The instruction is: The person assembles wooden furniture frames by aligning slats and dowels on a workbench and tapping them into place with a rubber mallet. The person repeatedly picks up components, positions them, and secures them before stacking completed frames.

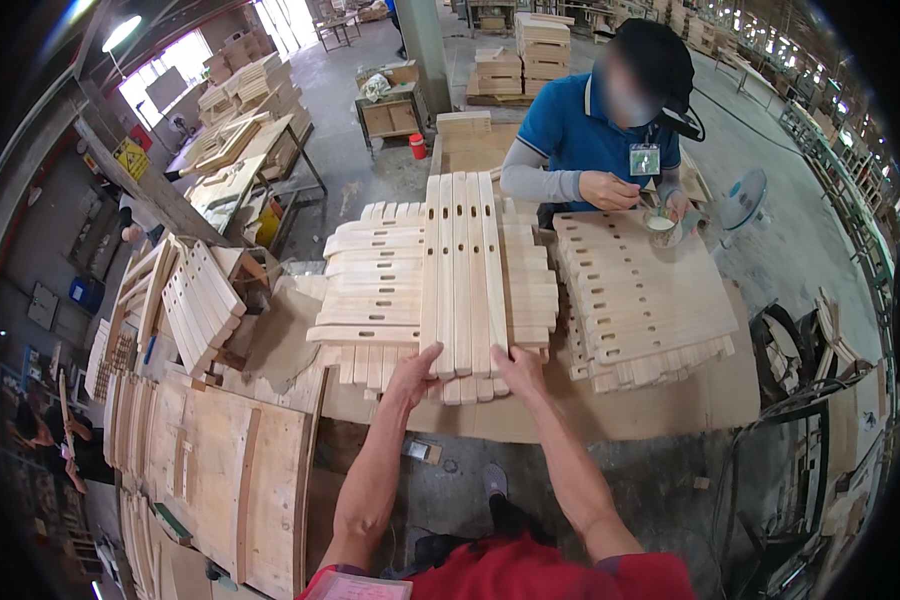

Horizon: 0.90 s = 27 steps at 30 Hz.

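Observation:
Several pale wooden slats (460,270) with oval slots lie side by side, pointing away from me, on top of a crosswise stack of similar slats (370,285). My left hand (413,374) is closed on the near left end of this top row. At the near right end, my right hand (521,370) presses in from the other side, so the row sits between both hands. Parts of the fingers are hidden by the slats and lower layers.
A person in a blue shirt (560,120) stands across the table, holding a small cup (660,228) over another slat stack (650,290). Brown board (530,425) covers the table. On the left are a wooden panel (215,490) and leaning slats (200,300); a fan (743,200) stands right.

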Motion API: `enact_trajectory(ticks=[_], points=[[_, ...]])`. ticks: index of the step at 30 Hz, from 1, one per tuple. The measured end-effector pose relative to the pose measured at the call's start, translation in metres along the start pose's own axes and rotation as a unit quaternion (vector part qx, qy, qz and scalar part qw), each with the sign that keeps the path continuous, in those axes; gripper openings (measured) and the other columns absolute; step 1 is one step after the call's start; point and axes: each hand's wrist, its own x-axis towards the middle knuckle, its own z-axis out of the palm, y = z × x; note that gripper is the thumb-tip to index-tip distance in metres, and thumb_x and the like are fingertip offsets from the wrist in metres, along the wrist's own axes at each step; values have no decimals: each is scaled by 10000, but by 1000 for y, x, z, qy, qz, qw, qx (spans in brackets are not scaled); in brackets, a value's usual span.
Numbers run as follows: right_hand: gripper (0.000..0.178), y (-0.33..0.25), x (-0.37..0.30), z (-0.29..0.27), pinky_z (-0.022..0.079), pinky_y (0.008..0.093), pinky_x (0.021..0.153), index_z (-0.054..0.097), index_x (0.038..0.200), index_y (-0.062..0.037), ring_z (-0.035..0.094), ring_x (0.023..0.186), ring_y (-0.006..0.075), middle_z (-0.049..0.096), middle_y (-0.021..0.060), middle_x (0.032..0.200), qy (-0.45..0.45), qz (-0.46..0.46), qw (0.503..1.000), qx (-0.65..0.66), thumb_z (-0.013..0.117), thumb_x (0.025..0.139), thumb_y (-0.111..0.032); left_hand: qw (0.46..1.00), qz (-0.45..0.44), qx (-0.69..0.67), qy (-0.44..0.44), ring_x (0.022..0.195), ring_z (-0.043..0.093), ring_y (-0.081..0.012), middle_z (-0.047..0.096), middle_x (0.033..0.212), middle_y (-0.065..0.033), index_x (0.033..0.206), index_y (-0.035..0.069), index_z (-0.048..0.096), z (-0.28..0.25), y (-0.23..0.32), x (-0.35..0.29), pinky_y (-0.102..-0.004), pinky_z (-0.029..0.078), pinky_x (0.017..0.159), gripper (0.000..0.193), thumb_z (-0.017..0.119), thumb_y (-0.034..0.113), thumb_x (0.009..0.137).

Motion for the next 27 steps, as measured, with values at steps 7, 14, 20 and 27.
enact_trajectory(ticks=[7,14,20,27], points=[[549,26,-31,6,604,348,740,592,1321,40,685,1031,239,682,151,1170,-122,81,960,239,727,932,-324,998,-64,7,11,1156,648,-280,633,1315,-138,1379,-2,552,-7,-34,-31,-474,589,915,484,662,244,977],[676,51,-69,14,531,471,1009,509,1409,33,624,1206,296,623,177,1333,-236,160,866,410,800,824,-139,996,-73,-38,-39,1124,674,-260,656,1287,-162,1392,-14,526,-14,-79,-92,-443,568,955,568,755,106,887],[741,47,-98,42,529,465,1008,495,1408,42,639,1171,304,643,179,1286,-257,132,896,337,817,753,-85,997,-30,-65,20,1113,679,-247,674,1253,-144,1387,-30,527,-39,-108,-144,-406,557,976,581,755,64,862],[800,-41,-201,142,529,422,1003,494,1381,72,660,1129,298,652,179,1238,-442,46,852,277,810,662,-86,971,104,-141,160,1169,603,-173,643,1307,-98,1426,3,521,-124,-154,-312,-340,474,1031,656,793,126,842]])
